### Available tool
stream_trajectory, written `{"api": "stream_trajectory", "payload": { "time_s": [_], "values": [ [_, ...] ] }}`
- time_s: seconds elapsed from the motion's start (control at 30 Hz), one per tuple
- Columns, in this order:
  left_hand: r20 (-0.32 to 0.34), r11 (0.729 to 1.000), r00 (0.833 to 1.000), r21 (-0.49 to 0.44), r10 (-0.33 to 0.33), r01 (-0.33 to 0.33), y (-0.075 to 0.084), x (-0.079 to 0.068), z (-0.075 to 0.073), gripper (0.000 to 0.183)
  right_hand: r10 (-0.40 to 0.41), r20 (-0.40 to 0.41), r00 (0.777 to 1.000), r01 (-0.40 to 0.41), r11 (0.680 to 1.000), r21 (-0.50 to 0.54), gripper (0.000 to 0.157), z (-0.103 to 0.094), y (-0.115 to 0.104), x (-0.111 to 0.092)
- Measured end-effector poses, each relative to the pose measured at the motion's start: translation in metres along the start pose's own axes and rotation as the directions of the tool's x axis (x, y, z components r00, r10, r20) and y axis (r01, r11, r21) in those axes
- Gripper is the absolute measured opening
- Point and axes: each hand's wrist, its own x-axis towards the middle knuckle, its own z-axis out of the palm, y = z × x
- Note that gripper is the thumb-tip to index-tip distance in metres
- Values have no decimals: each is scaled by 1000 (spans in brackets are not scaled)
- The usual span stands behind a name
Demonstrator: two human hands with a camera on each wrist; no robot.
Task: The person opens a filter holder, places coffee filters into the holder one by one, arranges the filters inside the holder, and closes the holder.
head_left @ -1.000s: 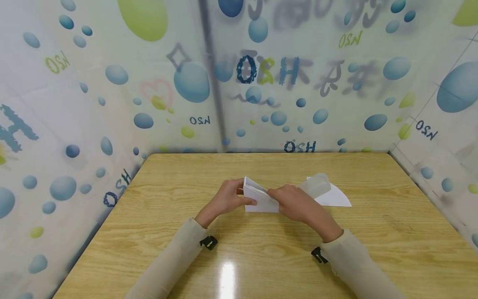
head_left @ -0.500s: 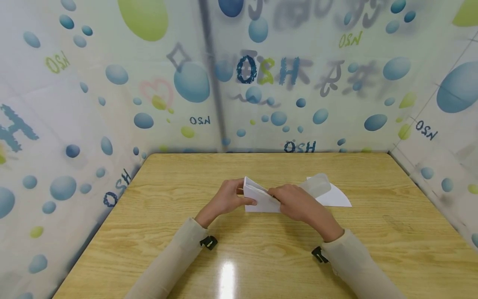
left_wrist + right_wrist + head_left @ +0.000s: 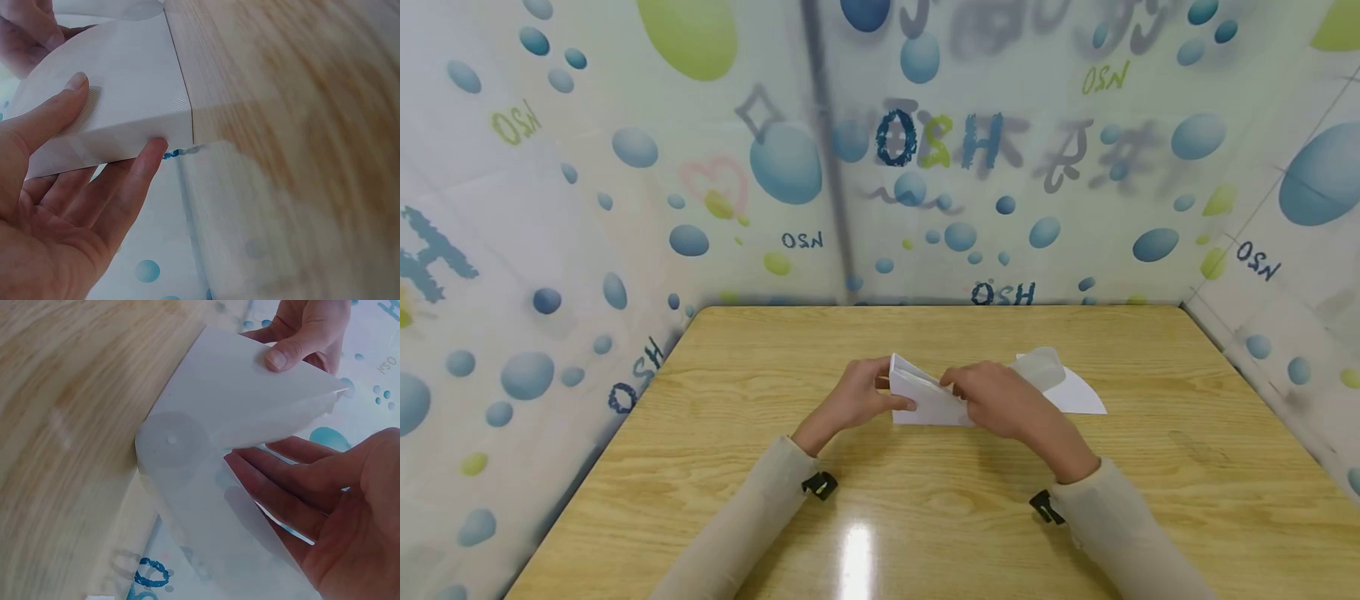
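Observation:
A white card case [image 3: 921,404] with a thick folded spine stands tilted over the table, a gap showing along its upper edge. My left hand [image 3: 857,396] grips its left end, the thumb [image 3: 69,103] on the broad face and the fingers along the spine. My right hand [image 3: 1003,400] has its fingertips at the gap, fairly straight; its thumb is hidden in the right wrist view. They touch the edge of a translucent white panel [image 3: 219,506], which meets the case at a rounded corner with a faint disc. The panel's far end shows behind the right hand.
A white sheet with a curved edge [image 3: 1082,396] shows at the translucent panel's far end, right of the hands. Both hands are above a wooden table [image 3: 775,358]. Printed cloth walls [image 3: 1037,275] rise behind its far edge and at both sides.
My right hand has shifted slightly right and up along the gap, and its fingers have loosened. The left hand and the case stay in place.

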Motion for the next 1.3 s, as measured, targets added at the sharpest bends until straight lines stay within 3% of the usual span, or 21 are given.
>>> {"api": "stream_trajectory", "payload": {
  "time_s": [0.37, 0.67, 1.03, 1.3],
  "values": [
    [4, 1000, 1000, -8, -1, 1, 0, 1, 0, 36, -33, -77, 997, 32, 999, -15, 29, -16, 11, -8],
    [7, 1000, 1000, -3, -2, 2, 1, 1, -1, 36, -29, -208, 978, 30, 1000, 0, 25, -36, 21, -20],
    [6, 1000, 1000, -4, 2, -2, 1, 1, 0, 35, 103, -325, 940, -70, 991, 111, 27, -63, 38, -40],
    [6, 1000, 1000, -1, -5, 5, 1, 1, 0, 36, 132, -404, 905, -88, 988, 127, 26, -76, 55, -54]
  ]
}}
